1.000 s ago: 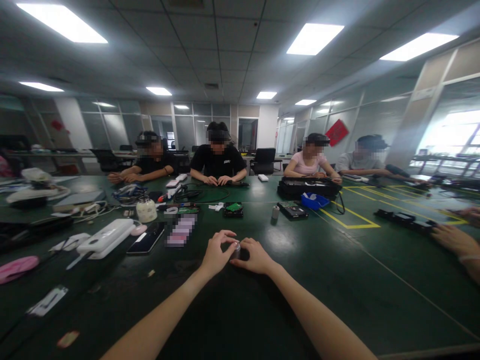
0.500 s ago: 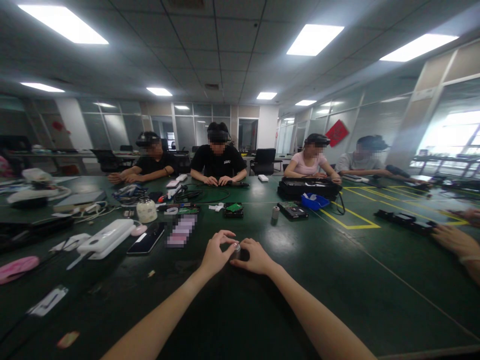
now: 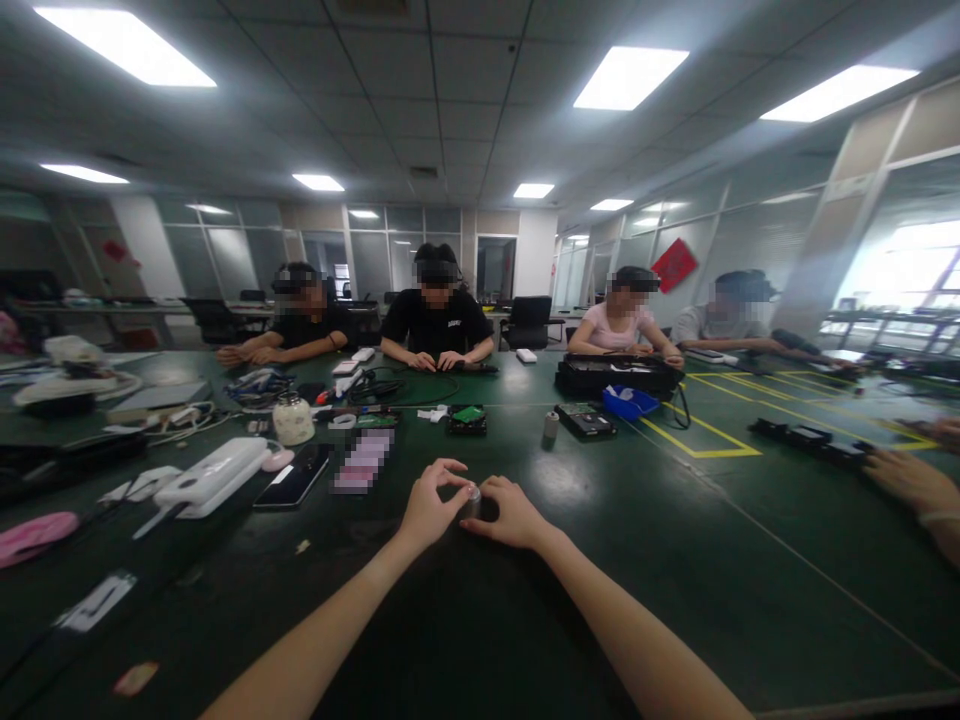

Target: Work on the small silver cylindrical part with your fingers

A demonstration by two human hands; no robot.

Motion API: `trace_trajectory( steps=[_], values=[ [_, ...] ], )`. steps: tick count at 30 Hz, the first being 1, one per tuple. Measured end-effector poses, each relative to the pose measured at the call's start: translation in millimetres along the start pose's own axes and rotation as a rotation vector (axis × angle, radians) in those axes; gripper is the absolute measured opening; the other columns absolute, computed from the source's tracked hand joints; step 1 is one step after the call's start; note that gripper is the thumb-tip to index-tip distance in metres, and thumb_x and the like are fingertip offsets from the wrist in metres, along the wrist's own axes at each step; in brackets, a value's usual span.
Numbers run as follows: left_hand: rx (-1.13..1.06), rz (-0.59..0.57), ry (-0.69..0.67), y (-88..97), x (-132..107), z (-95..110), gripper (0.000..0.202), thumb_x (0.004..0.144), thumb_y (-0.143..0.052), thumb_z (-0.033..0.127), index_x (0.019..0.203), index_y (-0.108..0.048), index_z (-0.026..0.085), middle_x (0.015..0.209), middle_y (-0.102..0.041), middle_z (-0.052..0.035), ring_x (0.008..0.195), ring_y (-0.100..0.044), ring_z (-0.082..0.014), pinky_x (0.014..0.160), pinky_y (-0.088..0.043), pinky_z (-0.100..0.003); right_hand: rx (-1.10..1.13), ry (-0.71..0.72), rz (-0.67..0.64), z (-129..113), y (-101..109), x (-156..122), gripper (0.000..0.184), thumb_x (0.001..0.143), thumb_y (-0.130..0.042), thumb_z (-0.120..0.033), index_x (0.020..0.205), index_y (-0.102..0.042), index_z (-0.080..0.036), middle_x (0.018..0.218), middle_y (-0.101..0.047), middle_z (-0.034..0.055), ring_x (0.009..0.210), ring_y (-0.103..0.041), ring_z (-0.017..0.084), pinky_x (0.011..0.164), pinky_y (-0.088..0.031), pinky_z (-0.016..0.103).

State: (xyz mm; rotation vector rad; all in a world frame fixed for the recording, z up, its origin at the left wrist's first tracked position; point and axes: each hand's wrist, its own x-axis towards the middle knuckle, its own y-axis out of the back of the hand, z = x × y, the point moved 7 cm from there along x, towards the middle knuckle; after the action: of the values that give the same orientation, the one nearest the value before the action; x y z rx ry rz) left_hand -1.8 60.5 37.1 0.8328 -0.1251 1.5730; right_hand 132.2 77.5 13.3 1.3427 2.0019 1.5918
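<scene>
Both my hands meet at the middle of the dark green table (image 3: pixel 600 560). My left hand (image 3: pixel 427 508) pinches the top of a small silvery cylinder-like object (image 3: pixel 472 497) with thumb and forefinger. My right hand (image 3: pixel 511 512) curls around the same object from the right side, fingers closed. The lower part of the object is hidden between the hands.
A black phone (image 3: pixel 294 476), a white case (image 3: pixel 211 477) and a white jar (image 3: pixel 292 419) lie to the left. A small grey cylinder (image 3: pixel 551 425), a circuit board (image 3: pixel 467 417) and a black tray (image 3: pixel 619 375) stand beyond. Several people sit across; another person's hand (image 3: pixel 911 478) rests at right.
</scene>
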Motion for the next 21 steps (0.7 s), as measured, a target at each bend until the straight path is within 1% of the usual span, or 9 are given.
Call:
trace_trajectory(
  steps=[3, 4, 6, 9, 14, 16, 18, 19, 21],
  values=[
    [-0.037, -0.025, 0.002, -2.3, 1, 0, 0.004, 0.077, -0.064, 0.022, 0.081, -0.064, 0.02, 0.101, -0.069, -0.0069, 0.091, -0.064, -0.0209, 0.088, -0.045, -0.037, -0.001, 0.003, -0.001, 0, 0, 0, 0.043, 0.072, -0.068, -0.053, 0.096, -0.064, -0.018, 0.097, -0.061, 0.007, 0.092, -0.054, 0.024, 0.08, -0.041, 0.036],
    [-0.035, -0.029, 0.001, -2.9, 0, 0, 0.004, 0.078, -0.064, 0.023, 0.08, -0.065, 0.02, 0.103, -0.069, -0.0072, 0.092, -0.064, -0.0208, 0.088, -0.045, -0.036, -0.004, 0.004, 0.001, 0, 0, 0, 0.043, 0.072, -0.068, -0.053, 0.096, -0.064, -0.018, 0.098, -0.062, 0.0071, 0.093, -0.054, 0.024, 0.08, -0.041, 0.036],
    [-0.02, -0.02, 0.001, -3.0, 0, 1, 0.009, 0.077, -0.065, 0.025, 0.086, -0.064, 0.02, 0.099, -0.07, -0.0062, 0.093, -0.064, -0.0215, 0.09, -0.044, -0.037, -0.008, 0.006, 0.003, 0, 0, 0, 0.044, 0.072, -0.068, -0.054, 0.097, -0.064, -0.018, 0.098, -0.061, 0.0074, 0.093, -0.054, 0.024, 0.08, -0.041, 0.036],
    [0.031, 0.023, 0.013, -1.3, -2, 3, 0.024, 0.073, -0.069, 0.025, 0.095, -0.059, 0.022, 0.089, -0.073, -0.003, 0.095, -0.064, -0.0237, 0.09, -0.042, -0.041, -0.007, 0.005, -0.002, 1, -1, 0, 0.044, 0.073, -0.067, -0.054, 0.099, -0.064, -0.019, 0.098, -0.061, 0.007, 0.093, -0.054, 0.024, 0.079, -0.041, 0.036],
    [0.044, 0.061, -0.008, 4.2, 3, 6, 0.022, 0.075, -0.068, 0.027, 0.094, -0.057, 0.022, 0.083, -0.074, -0.0021, 0.095, -0.064, -0.0242, 0.089, -0.042, -0.04, -0.01, 0.012, 0.005, 2, -1, 1, 0.045, 0.072, -0.067, -0.056, 0.097, -0.064, -0.018, 0.096, -0.061, 0.0067, 0.093, -0.055, 0.024, 0.08, -0.041, 0.035],
    [0.032, 0.097, -0.014, 12.7, 7, 1, 0.02, 0.077, -0.066, 0.029, 0.094, -0.057, 0.022, 0.084, -0.074, -0.0025, 0.093, -0.066, -0.0233, 0.088, -0.042, -0.039, -0.014, 0.007, 0.0, 1, 0, 1, 0.043, 0.072, -0.067, -0.055, 0.093, -0.064, -0.018, 0.096, -0.061, 0.0068, 0.092, -0.055, 0.024, 0.079, -0.041, 0.035],
    [0.071, 0.112, 0.001, 22.3, 11, -10, 0.016, 0.077, -0.066, 0.03, 0.089, -0.06, 0.022, 0.085, -0.075, -0.0031, 0.093, -0.066, -0.0238, 0.088, -0.042, -0.039, -0.018, 0.001, -0.007, 0, 1, 0, 0.041, 0.073, -0.067, -0.055, 0.091, -0.064, -0.018, 0.096, -0.061, 0.007, 0.091, -0.054, 0.023, 0.077, -0.041, 0.034],
    [0.107, 0.105, 0.021, 26.4, 12, -18, 0.013, 0.075, -0.067, 0.029, 0.086, -0.061, 0.023, 0.084, -0.075, -0.0029, 0.093, -0.065, -0.0249, 0.087, -0.042, -0.04, -0.019, 0.001, -0.009, -1, 1, 0, 0.041, 0.073, -0.067, -0.054, 0.09, -0.064, -0.018, 0.096, -0.061, 0.0071, 0.091, -0.054, 0.023, 0.077, -0.041, 0.034],
    [0.163, 0.046, 0.087, 30.7, 13, -37, 0.012, 0.071, -0.069, 0.028, 0.081, -0.062, 0.025, 0.082, -0.076, -0.0014, 0.092, -0.066, -0.0273, 0.085, -0.043, -0.041, -0.021, 0.001, -0.005, -3, 2, 0, 0.04, 0.073, -0.067, -0.054, 0.09, -0.064, -0.017, 0.096, -0.061, 0.0073, 0.091, -0.054, 0.023, 0.077, -0.041, 0.034]
  ],
)
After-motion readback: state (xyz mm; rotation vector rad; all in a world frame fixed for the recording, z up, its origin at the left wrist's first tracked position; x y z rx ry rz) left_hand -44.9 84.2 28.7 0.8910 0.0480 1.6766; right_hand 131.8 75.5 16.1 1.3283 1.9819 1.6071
